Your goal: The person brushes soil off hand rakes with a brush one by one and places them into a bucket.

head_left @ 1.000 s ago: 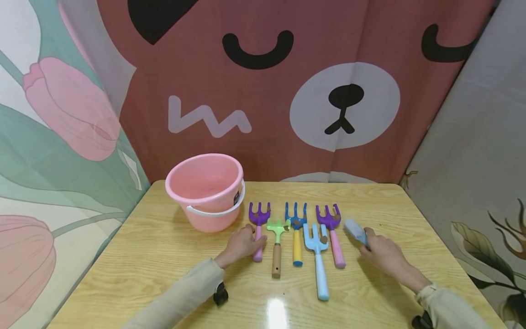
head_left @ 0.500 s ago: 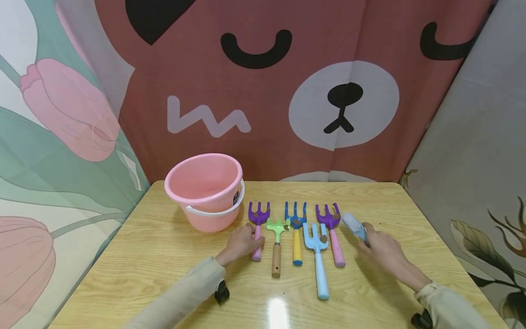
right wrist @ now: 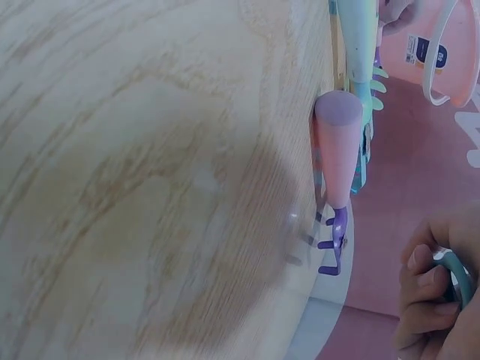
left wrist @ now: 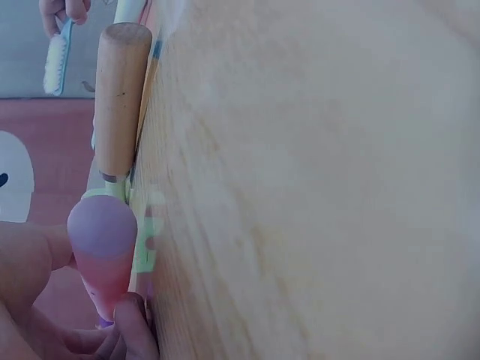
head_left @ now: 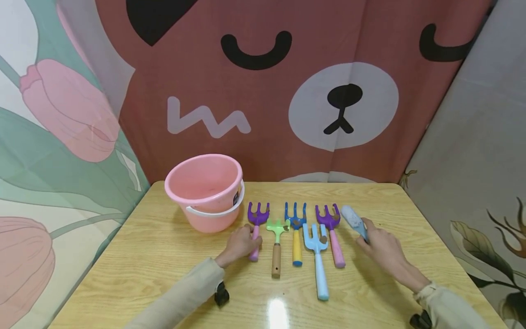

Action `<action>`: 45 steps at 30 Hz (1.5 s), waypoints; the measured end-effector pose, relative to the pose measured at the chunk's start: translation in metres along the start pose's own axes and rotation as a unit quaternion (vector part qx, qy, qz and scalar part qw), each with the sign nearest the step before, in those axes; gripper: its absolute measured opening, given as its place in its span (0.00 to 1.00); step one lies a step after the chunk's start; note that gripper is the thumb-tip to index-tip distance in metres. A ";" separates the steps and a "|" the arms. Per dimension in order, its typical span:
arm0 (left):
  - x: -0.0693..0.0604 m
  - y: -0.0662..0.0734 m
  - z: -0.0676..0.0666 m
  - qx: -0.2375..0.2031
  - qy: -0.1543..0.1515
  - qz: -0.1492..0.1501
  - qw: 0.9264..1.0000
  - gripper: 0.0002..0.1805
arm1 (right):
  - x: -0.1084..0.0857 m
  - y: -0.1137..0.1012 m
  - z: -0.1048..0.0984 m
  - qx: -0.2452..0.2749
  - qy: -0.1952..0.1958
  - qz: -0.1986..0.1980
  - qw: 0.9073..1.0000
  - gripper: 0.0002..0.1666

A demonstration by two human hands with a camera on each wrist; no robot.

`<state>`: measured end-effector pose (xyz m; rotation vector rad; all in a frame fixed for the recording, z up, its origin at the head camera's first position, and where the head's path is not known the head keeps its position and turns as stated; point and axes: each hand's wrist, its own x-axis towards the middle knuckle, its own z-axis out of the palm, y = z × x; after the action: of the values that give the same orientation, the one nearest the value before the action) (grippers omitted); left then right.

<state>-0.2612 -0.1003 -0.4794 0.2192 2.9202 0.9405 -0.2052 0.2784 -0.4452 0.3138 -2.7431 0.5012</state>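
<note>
My left hand (head_left: 239, 246) grips the pink handle of the leftmost purple hand fork (head_left: 258, 218), which lies on the table. In the left wrist view, thumb and fingers lie on either side of that handle (left wrist: 103, 236). My right hand (head_left: 384, 251) holds a light blue brush (head_left: 352, 218) with white bristles above the table, right of the tools; its fingers curl round the brush handle (right wrist: 456, 274). Between the hands lie a green fork (head_left: 277, 246) with a wooden handle, a blue-and-yellow fork (head_left: 297, 237), a light blue fork (head_left: 320, 269) and a second purple fork (head_left: 335, 242).
A pink bucket (head_left: 218, 221) with a white handle stands at the back left of the wooden table (head_left: 164, 265). Brown smudges mark several fork heads. A bear-print cloth (head_left: 246, 160) hangs behind the table's back edge.
The brush head has tilted up and shifted slightly left in my right hand. The handle end of the leftmost fork has moved a little left with my left hand. The other forks lie still.
</note>
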 end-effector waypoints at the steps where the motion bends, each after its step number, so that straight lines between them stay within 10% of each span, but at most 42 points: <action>1: 0.000 0.000 0.000 -0.002 -0.001 -0.001 1.000 0.24 | 0.000 -0.001 0.000 -0.002 0.003 -0.003 1.000 0.31; 45: 0.001 -0.006 -0.012 -0.048 0.029 -0.002 0.998 0.15 | 0.013 -0.017 0.010 0.018 0.002 -0.023 1.000 0.31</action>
<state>-0.2646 -0.1117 -0.4731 0.1846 2.9164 1.1010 -0.2153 0.2575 -0.4439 0.3823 -2.7183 0.5402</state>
